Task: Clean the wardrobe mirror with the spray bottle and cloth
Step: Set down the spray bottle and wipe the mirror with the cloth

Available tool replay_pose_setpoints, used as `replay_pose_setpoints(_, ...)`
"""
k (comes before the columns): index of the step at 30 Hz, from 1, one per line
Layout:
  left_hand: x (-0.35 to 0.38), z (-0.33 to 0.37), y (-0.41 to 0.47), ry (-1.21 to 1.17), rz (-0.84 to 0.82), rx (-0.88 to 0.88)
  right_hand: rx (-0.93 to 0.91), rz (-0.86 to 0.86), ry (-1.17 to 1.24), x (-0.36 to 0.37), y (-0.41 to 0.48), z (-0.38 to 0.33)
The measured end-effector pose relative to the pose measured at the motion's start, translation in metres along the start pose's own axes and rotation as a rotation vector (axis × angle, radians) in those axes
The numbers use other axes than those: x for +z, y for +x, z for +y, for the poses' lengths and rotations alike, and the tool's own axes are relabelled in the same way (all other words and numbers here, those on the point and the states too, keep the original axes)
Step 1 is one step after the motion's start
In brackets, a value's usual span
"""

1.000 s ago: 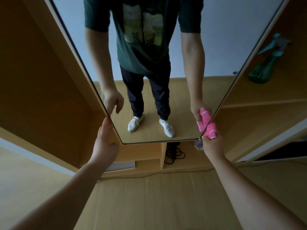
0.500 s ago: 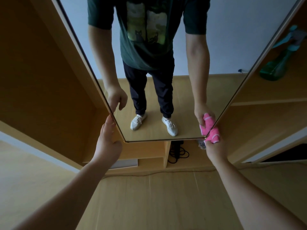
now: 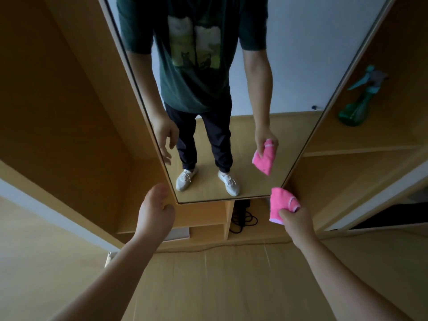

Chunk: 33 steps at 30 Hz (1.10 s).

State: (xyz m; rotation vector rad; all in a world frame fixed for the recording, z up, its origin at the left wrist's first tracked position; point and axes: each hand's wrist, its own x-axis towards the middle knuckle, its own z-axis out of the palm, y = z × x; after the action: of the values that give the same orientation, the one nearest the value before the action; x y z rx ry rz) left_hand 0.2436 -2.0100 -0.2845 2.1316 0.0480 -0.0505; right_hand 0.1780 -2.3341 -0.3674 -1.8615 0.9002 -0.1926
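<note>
Pale wooden flooring (image 3: 220, 286) runs up to the open wardrobe (image 3: 69, 100), and the tall mirror (image 3: 234, 98) on its door fills the middle of my view, narrowing toward its bottom edge. My left hand (image 3: 155, 212) hangs just beside the mirror's lower left corner, empty, with the fingers loose and slightly bent. From this angle I cannot say for sure whether the fingertips brush the frame or stop just short of it. My right hand (image 3: 297, 222) is just below the mirror's lower right corner and grips the pink cloth (image 3: 281, 203), thumb on top and fingers curled behind. The cloth is bunched and stands up from my grip toward that corner, clear of the glass. Its reflection shows higher up in the mirror, apart from the cloth itself. To the right of the mirror, the green spray bottle (image 3: 357, 100) with a teal trigger stands upright on a wardrobe shelf (image 3: 370, 140), well apart from both hands. Below the mirror's bottom edge, a black cable (image 3: 243, 218) lies coiled in a low compartment beside a wooden divider. The mirror reflects my dark green T-shirt, dark trousers and white shoes.
</note>
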Motion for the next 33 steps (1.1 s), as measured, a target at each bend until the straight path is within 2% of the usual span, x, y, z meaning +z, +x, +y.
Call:
replay_pose_setpoints(3, -0.008, 0.024, -0.016, 0.018, -0.118, 0.096, -0.108, -0.093, 0.088, -0.006, -0.031, -0.043)
replay_pose_setpoints(7, -0.033, 0.080, -0.023, -0.010, -0.253, 0.244, -0.358, -0.219, 0.186, -0.019, -0.082, -0.133)
replay_pose_setpoints(13, -0.101, 0.180, -0.034, -0.324, -0.400, 0.416, -0.763, -0.379, 0.322, -0.041, -0.161, -0.271)
replay_pose_setpoints(15, -0.126, 0.206, -0.039, -0.395, -0.356, 0.455, -0.836, -0.405, 0.386, -0.047, -0.180, -0.306)
replay_pose_setpoints(18, -0.161, 0.237, -0.041, -0.482, -0.162, 0.480, -0.860, -0.433, 0.461, -0.059, -0.197, -0.348)
replay_pose_setpoints(21, -0.189, 0.259, -0.042, -0.453, -0.040, 0.553, -0.956, -0.414, 0.401, -0.074, -0.203, -0.379)
replay_pose_setpoints(28, -0.223, 0.311, -0.044, -0.406, -0.045, 0.670, -1.132, -0.332, 0.404, -0.090, -0.219, -0.445)
replay_pose_setpoints(33, -0.257, 0.362, -0.035, -0.359, 0.265, 0.713, -1.226, -0.156, 0.366, -0.116, -0.214, -0.487)
